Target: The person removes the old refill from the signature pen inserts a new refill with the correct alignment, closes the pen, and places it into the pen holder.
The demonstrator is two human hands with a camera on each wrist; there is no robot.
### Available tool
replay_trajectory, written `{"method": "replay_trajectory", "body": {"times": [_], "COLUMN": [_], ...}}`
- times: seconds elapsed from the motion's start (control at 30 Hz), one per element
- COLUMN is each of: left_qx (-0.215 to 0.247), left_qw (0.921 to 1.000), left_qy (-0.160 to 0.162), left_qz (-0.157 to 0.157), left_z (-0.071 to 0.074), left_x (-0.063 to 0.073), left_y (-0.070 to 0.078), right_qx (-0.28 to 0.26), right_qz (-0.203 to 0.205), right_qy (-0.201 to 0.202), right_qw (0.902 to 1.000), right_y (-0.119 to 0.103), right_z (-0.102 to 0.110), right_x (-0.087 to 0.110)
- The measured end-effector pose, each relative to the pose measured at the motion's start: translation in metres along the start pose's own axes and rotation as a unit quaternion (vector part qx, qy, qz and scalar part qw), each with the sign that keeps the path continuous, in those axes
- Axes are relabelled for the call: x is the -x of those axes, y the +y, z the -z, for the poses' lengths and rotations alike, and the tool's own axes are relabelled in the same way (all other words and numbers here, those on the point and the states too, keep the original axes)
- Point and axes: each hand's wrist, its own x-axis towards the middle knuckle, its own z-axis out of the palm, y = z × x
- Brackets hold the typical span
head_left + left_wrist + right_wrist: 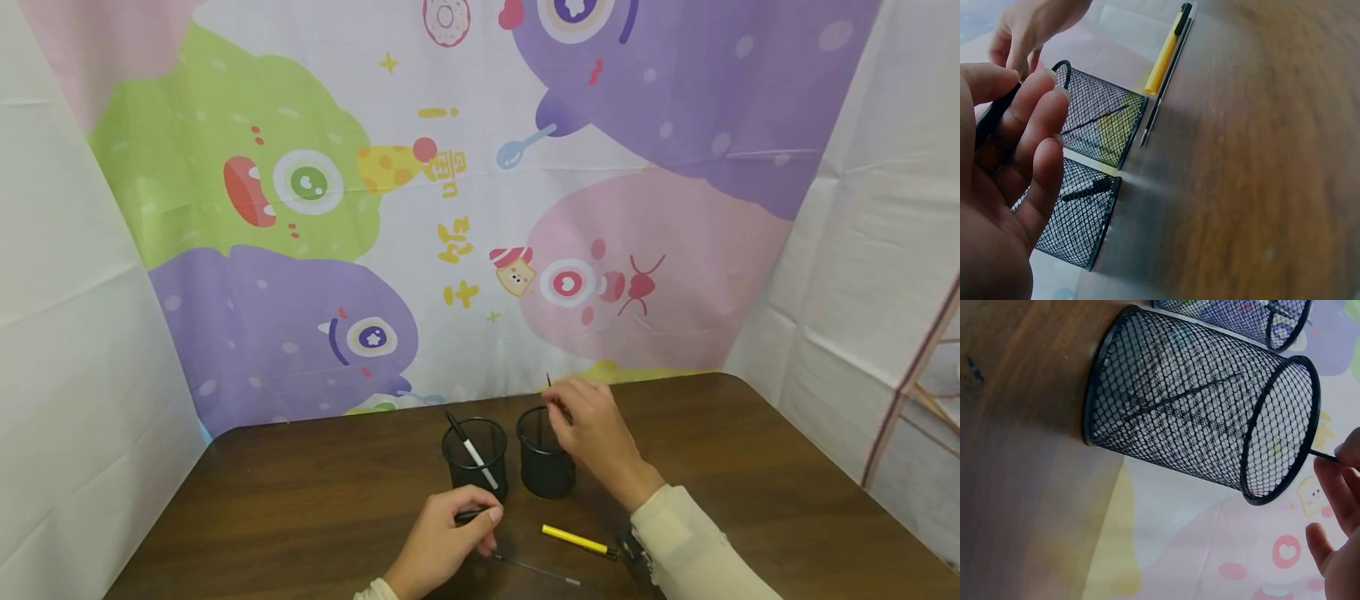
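Observation:
My right hand (pixel 600 433) is over the rim of the right black mesh pen cup (pixel 546 471). Its thumb and fingertips pinch a thin dark stick (pixel 1322 455), whose tip pokes up above the fingers in the head view. Through the mesh another thin dark stick (pixel 1179 397) shows slanted inside that cup. In front of the left mesh cup (pixel 452 475), my left hand (pixel 442 537) holds a black pen-like piece (pixel 997 115) between thumb and curled fingers, which partly hide it. A white marker with a black cap (pixel 474 454) leans in the left cup.
A yellow pen with a black end (pixel 577 540) lies on the brown wooden table (pixel 315 492), right of my left hand. Near it lies a thin pen refill (pixel 536 570). A printed cartoon cloth (pixel 472 350) hangs behind the table, with white cloth at both sides.

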Motion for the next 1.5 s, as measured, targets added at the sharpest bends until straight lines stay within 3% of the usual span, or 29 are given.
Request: {"method": "replay_trajectory", "body": {"times": [0.57,1.5], "left_qx": [-0.014,-0.004], "left_qw": [0.9999,1.0000], "left_qy": [0.000,0.002], "left_qz": [-0.005,0.003], "left_z": [0.000,-0.001], "left_x": [0.000,-0.001], "left_y": [-0.002,-0.003], "right_qx": [0.008,0.004], "right_qz": [0.025,0.022], "right_qy": [0.044,0.015], "right_qw": [0.9987,0.9996], "right_y": [-0.008,-0.018], "right_z": [0.014,0.025], "right_x": [-0.007,0.011]}}
